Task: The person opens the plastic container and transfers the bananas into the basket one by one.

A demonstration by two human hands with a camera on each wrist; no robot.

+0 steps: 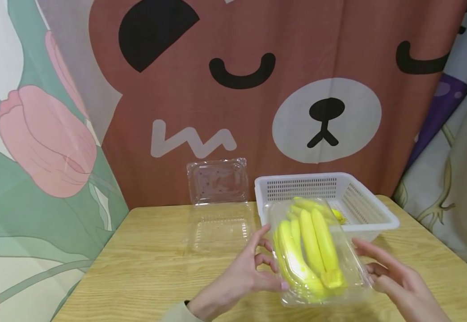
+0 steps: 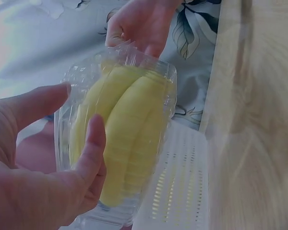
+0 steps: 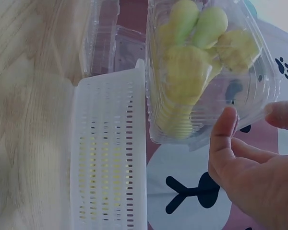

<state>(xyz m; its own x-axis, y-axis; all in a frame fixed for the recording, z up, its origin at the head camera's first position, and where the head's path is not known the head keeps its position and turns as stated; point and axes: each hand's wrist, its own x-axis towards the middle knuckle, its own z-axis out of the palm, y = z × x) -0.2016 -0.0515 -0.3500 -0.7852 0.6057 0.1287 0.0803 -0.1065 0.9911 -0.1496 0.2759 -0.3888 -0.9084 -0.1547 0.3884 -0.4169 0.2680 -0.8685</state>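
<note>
Both hands hold up a closed clear plastic clamshell box (image 1: 351, 264) with several yellow bananas (image 1: 317, 246) inside, tilted in front of the white basket. My left hand (image 1: 249, 273) grips its left side, thumb near the lower corner and fingers along the edge. On the opposite side, my right hand (image 1: 398, 277) holds the edge near the lower right corner between thumb and fingers. The right wrist view shows the greenish ends of the bananas (image 3: 211, 26) through the plastic.
A white perforated basket (image 1: 378, 223) stands at the back right of the wooden table (image 1: 136, 268), with more yellow fruit (image 1: 339, 216) in it, partly hidden behind the box. Left of it, another clear clamshell box (image 1: 217, 183) lies with its lid raised. A bear-print curtain (image 1: 249, 112) hangs behind the table.
</note>
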